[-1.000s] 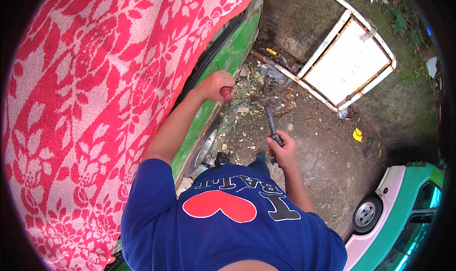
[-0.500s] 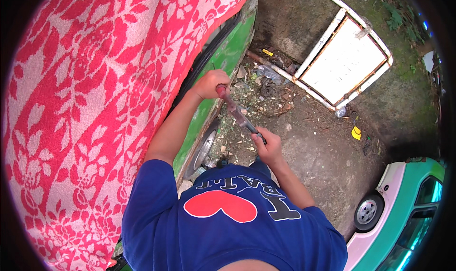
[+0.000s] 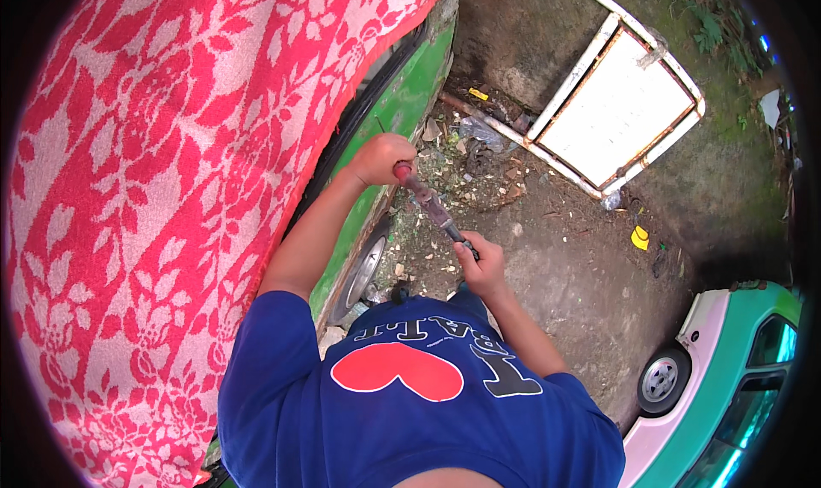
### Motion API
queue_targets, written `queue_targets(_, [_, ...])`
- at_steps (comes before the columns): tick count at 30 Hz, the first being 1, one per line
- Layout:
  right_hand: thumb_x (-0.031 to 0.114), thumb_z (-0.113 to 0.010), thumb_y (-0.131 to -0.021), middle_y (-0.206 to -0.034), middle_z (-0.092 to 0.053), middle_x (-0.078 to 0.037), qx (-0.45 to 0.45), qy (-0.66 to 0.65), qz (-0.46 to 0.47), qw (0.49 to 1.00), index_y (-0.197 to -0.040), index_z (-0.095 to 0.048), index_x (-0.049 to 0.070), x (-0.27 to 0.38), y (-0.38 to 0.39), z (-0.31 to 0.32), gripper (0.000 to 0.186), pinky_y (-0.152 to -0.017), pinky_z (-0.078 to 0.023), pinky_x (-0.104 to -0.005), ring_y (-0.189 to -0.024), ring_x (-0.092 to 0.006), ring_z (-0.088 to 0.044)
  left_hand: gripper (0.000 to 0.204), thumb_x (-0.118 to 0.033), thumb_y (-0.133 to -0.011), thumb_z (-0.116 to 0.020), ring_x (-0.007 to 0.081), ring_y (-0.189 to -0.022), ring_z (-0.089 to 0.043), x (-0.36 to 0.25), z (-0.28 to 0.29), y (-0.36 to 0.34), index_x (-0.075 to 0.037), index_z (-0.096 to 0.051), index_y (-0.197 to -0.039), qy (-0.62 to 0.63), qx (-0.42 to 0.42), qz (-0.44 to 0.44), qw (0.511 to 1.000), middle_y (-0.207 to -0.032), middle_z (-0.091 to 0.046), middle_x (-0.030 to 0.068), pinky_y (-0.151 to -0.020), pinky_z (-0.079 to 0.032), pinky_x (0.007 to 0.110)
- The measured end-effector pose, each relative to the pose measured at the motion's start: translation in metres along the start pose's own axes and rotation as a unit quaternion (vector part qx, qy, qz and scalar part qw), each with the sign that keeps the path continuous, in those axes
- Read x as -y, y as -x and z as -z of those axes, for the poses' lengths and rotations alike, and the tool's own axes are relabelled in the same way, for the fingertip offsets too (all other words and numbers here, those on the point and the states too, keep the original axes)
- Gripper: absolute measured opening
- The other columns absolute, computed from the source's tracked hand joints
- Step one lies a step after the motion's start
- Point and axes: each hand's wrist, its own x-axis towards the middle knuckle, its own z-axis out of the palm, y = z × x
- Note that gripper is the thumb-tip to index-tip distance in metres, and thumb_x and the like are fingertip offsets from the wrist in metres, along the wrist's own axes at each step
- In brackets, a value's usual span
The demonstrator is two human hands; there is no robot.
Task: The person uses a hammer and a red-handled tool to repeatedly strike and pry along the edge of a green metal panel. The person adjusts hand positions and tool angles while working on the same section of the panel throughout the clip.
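My left hand (image 3: 382, 159) is closed round a red-handled tool (image 3: 402, 171), a screwdriver or chisel, whose thin metal tip points at the worn green car body (image 3: 400, 77); whether it touches is unclear. My right hand (image 3: 482, 264) grips a hammer (image 3: 451, 230) by its dark handle. The hammer's head is at the butt of the red handle, touching it or very close. A red and white floral cloth (image 3: 154, 214) covers much of the car beside my left arm. The car's wheel (image 3: 368, 268) shows low beside my body.
A white rusty metal frame with a panel (image 3: 621, 103) lies at the back right among rubble, plastic scraps and a yellow piece (image 3: 640, 238). A teal and white car (image 3: 723, 377) stands at the lower right. My feet are on dirty concrete (image 3: 564, 283).
My right hand has moved up and left, swinging the hammer's head onto or near the red handle's end. My left hand with the tool has shifted slightly down and left.
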Motion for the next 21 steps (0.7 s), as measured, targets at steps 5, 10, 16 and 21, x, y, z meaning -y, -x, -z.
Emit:
queue_targets(5, [0.017, -0.063, -0.093, -0.066, -0.059, -0.006, 0.013, -0.010, -0.035, 0.999, -0.100, -0.067, 0.000, -0.007, 0.005, 0.001, 0.019, -0.054, -0.044, -0.0279, -0.056, -0.0144, -0.056, 0.022, -0.015, -0.061, -0.071, 0.0308, -0.061, -0.056, 0.002, -0.006, 0.001, -0.009, -0.050, -0.061, -0.013, -0.010, 0.002, 1.000, -0.061, -0.053, 0.0091, -0.056, -0.044, 0.041])
queue_targets(10, [0.018, -0.062, -0.094, -0.064, -0.057, -0.005, -0.028, -0.055, 0.011, 0.998, -0.099, -0.066, 0.000, -0.029, 0.008, 0.005, 0.019, -0.053, -0.043, -0.0287, -0.055, -0.0134, -0.054, 0.021, -0.013, -0.059, -0.071, 0.0295, -0.058, -0.055, -0.001, -0.010, -0.004, -0.008, -0.050, -0.059, -0.003, -0.039, -0.001, 0.999, -0.059, -0.052, 0.0087, -0.054, -0.043, 0.040])
queue_targets(16, [0.019, -0.062, -0.093, -0.065, -0.059, -0.008, -0.009, 0.037, -0.029, 0.999, -0.098, -0.066, 0.000, -0.035, 0.007, 0.006, 0.019, -0.053, -0.043, -0.0312, -0.054, -0.0175, -0.056, 0.022, -0.013, -0.058, -0.071, 0.0286, -0.055, -0.055, 0.000, -0.010, -0.008, -0.009, -0.049, -0.057, -0.025, -0.076, -0.009, 0.997, -0.057, -0.051, 0.0077, -0.051, -0.043, 0.039])
queue_targets(21, [0.016, -0.065, -0.090, -0.069, -0.061, -0.012, 0.001, 0.053, 0.080, 0.995, -0.096, -0.067, 0.000, -0.029, 0.002, 0.008, 0.017, -0.055, -0.047, -0.0330, -0.058, -0.0243, -0.061, 0.023, -0.012, -0.059, -0.070, 0.0286, -0.055, -0.054, -0.003, -0.016, -0.005, -0.009, -0.047, -0.056, -0.016, -0.060, -0.016, 0.998, -0.057, -0.050, 0.0077, -0.051, -0.043, 0.040])
